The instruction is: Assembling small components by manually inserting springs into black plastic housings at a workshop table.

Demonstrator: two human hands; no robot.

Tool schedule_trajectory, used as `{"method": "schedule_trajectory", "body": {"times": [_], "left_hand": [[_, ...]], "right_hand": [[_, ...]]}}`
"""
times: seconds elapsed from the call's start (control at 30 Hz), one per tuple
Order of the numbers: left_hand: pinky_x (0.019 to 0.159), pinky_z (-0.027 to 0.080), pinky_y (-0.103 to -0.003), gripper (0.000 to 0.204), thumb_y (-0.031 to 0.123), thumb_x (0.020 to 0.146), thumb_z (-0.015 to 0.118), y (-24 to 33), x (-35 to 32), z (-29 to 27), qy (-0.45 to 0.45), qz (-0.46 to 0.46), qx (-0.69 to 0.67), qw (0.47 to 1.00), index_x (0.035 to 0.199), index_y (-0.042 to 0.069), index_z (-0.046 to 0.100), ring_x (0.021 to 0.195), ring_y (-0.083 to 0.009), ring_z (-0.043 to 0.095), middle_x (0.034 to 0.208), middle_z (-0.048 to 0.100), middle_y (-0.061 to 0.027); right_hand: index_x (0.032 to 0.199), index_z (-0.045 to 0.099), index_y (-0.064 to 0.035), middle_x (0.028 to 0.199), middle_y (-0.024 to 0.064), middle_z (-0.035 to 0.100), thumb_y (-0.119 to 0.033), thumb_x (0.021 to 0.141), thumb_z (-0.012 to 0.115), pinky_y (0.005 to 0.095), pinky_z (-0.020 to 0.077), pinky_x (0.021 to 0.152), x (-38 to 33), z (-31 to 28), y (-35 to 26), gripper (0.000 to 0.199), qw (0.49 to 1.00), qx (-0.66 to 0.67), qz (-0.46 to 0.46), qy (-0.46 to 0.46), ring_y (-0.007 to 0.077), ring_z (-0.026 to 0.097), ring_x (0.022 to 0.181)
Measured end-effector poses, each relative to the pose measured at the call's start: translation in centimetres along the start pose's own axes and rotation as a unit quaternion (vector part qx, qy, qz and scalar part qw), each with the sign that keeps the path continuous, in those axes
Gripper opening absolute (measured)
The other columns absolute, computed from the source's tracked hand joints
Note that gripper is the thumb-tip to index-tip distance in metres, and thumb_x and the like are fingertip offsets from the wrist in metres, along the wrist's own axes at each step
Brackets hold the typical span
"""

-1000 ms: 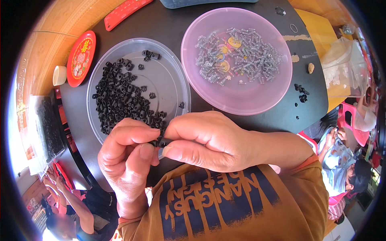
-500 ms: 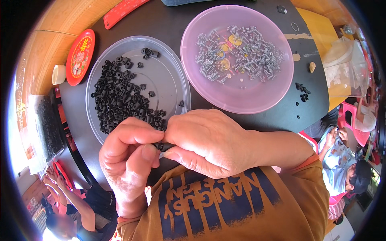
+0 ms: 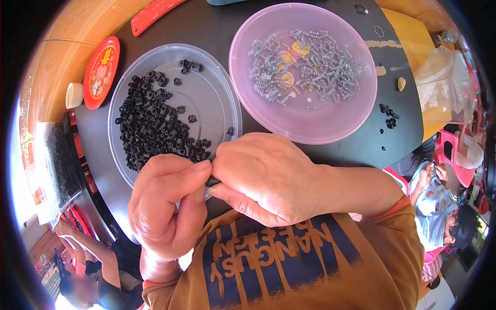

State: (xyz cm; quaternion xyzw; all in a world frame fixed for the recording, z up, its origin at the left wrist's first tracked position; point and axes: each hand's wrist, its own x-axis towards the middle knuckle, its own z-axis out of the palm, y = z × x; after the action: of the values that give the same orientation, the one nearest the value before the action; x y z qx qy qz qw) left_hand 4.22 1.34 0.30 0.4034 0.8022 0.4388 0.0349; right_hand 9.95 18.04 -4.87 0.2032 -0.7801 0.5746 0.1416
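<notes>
My two hands meet in front of my chest, near the rim of a clear round tray (image 3: pixel 214 93). Thumb and bent fingers of my right hand (image 3: pixel 266 178) pinch a small black plastic part (image 3: pixel 211 181), mostly hidden by the fingers. My left hand (image 3: pixel 168 199) is closed beside it, thumb pressed to the index finger; whatever lies between them is covered. A heap of small black plastic parts (image 3: pixel 152 124) fills the tray's left side, with a few strays apart. Right of it stands a pink plastic basin (image 3: pixel 299 121) holding many small metal springs (image 3: pixel 330 67).
A red patterned plate (image 3: pixel 102 72) and a white cup (image 3: pixel 74 95) stand at the left. Loose black bits (image 3: pixel 390 116) and a tan pebble-like piece (image 3: pixel 401 83) lie right of the basin. A clear plastic bag (image 3: pixel 444 77) is farther right. Other people sit at both sides.
The left thumb has moved up against the index finger, covering the black part's left side, which showed before. The right hand keeps its pinch. The view has shifted slightly.
</notes>
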Motion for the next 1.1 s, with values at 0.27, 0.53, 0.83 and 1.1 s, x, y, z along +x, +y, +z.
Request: {"method": "schedule_trajectory", "body": {"times": [0.27, 0.53, 0.83, 1.1], "left_hand": [[0.06, 0.045, -0.022, 0.021, -0.014, 0.077, 0.058, 0.8, 0.1, -0.3, -0.004, -0.137, -0.129, 0.982, 0.096, -0.005, 0.063, 0.069, -0.0143, 0.058, 0.084, 0.061, -0.0113], [0.06, 0.049, -0.019, 0.014, -0.007, 0.085, 0.058, 1.4, 0.8, -1.0, -0.037, -0.238, -0.158, 0.958, 0.098, -0.007, 0.062, 0.07, -0.01, 0.063, 0.083, 0.063, -0.0087], [0.051, 0.045, -0.027, 0.019, -0.014, 0.073, 0.062, 0.2, 0.5, -0.8, -0.055, -0.028, 0.022, 0.998, 0.09, -0.006, 0.062, 0.055, -0.018, 0.058, 0.069, 0.06, -0.0112], [0.048, 0.043, -0.029, 0.025, -0.019, 0.066, 0.061, -0.3, 0.8, -0.6, -0.058, 0.057, 0.043, 0.996, 0.089, -0.008, 0.061, 0.052, -0.0205, 0.055, 0.064, 0.055, -0.0093]], "right_hand": [[0.081, 0.052, -0.0033, 0.071, 0.0098, 0.05, -0.009, 0.076, 0.07, 0.0384, 0.0385, 0.053, 0.2, -0.3, 0.1, 0.02, 0.997, -0.066, -0.024, 0.032, 0.0303, 0.051, 0.06], [0.079, 0.051, -0.0039, 0.068, 0.0092, 0.049, -0.009, 0.074, 0.07, 0.0373, 0.0379, 0.051, 0.2, -0.5, 0.1, 0.021, 0.997, -0.059, -0.024, 0.045, 0.0295, 0.05, 0.058], [0.078, 0.05, -0.0038, 0.068, 0.0097, 0.048, -0.007, 0.073, 0.071, 0.0378, 0.0375, 0.051, 0.1, -0.3, 0.2, 0.021, 0.997, -0.062, -0.026, 0.049, 0.0303, 0.049, 0.058], [0.075, 0.05, -0.0036, 0.065, 0.0077, 0.045, -0.005, 0.06, 0.07, 0.0336, 0.033, 0.046, 0.0, -0.2, 0.4, 0.025, 0.979, -0.157, -0.099, 0.079, 0.0248, 0.045, 0.051]]}}
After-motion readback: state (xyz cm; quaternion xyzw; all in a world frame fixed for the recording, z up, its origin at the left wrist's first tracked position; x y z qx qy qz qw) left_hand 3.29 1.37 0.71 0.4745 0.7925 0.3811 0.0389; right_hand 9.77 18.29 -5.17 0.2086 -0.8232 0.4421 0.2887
